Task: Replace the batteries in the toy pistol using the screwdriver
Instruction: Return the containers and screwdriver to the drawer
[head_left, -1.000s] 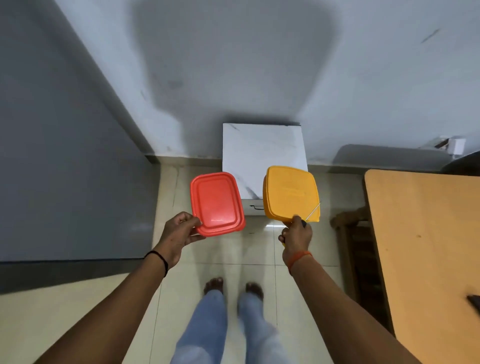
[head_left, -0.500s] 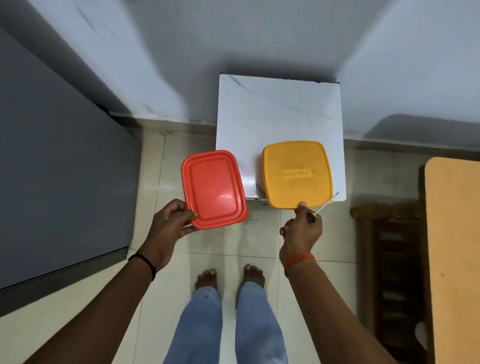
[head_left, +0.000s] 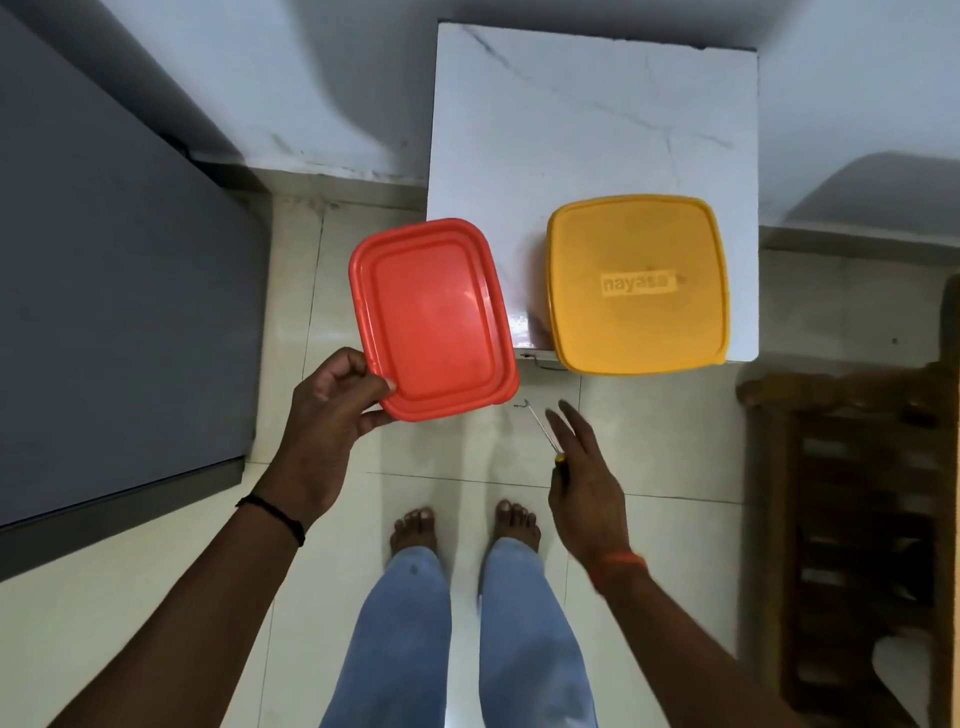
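A white marble-topped stand (head_left: 592, 130) sits against the pale wall, with a dark grey cabinet (head_left: 104, 270) on the left and a dark wooden rack (head_left: 857, 519) on the right. The person's two bare feet (head_left: 413, 527) and blue jeans (head_left: 405, 639) show on the cream floor tiles below.

There are two lidded boxes. The yellow box (head_left: 636, 283), marked "nayasa", rests on the near right corner of the stand, with no hand touching it. The red box (head_left: 434, 319) is in the air over the stand's near left edge.

The left hand (head_left: 332, 415) grips the red box at its near left corner, thumb on the lid and fingers curled under. The right hand (head_left: 584, 478) holds one screwdriver (head_left: 543, 428) against the palm, its thin shaft pointing up and left; the fingers are stretched almost straight. The toy pistol and batteries are not visible.
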